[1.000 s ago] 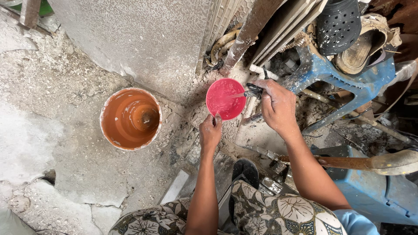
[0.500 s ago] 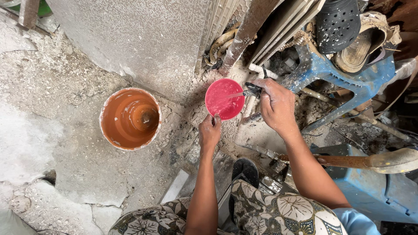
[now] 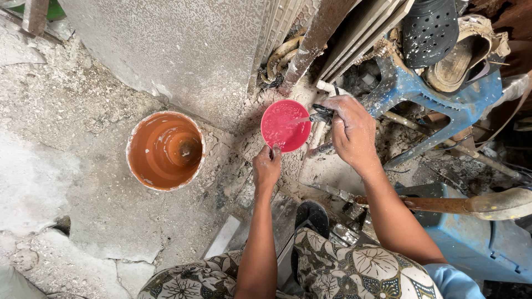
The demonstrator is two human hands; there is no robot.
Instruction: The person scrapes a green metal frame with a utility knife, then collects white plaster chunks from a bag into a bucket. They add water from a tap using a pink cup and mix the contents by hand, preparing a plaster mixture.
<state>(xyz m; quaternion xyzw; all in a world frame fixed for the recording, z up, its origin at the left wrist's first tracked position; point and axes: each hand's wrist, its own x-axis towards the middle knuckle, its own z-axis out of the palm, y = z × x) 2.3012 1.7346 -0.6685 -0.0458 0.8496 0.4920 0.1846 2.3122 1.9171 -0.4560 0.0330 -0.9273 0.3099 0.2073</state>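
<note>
- Filling most of the upper view, a grey speckled wall slab (image 3: 183, 50) is seen above a rough, cracked concrete floor (image 3: 66, 182) strewn with rubble.
- At the right, a blue plastic chair (image 3: 421, 91) is crowded against leaning boards, with a black perforated clog (image 3: 429, 27) and a worn sandal (image 3: 460, 61) lying on it; a wooden handle (image 3: 438, 205) is laid across a blue stool below.
- An orange bucket (image 3: 165, 150) is set on the floor, well apart to the left of the hands, its mouth facing up.
- A red bowl (image 3: 285, 125) is held at the wall's foot, mouth upward, with water pooled inside.
- A small black tap (image 3: 322, 116) is pointed leftward, its long axis roughly horizontal, and a thin stream is sent into the bowl.
- The right hand (image 3: 352, 133) is closed around the tap.
- The bowl's near rim is pinched by the left hand (image 3: 267, 166), fingers curled narrowly.
</note>
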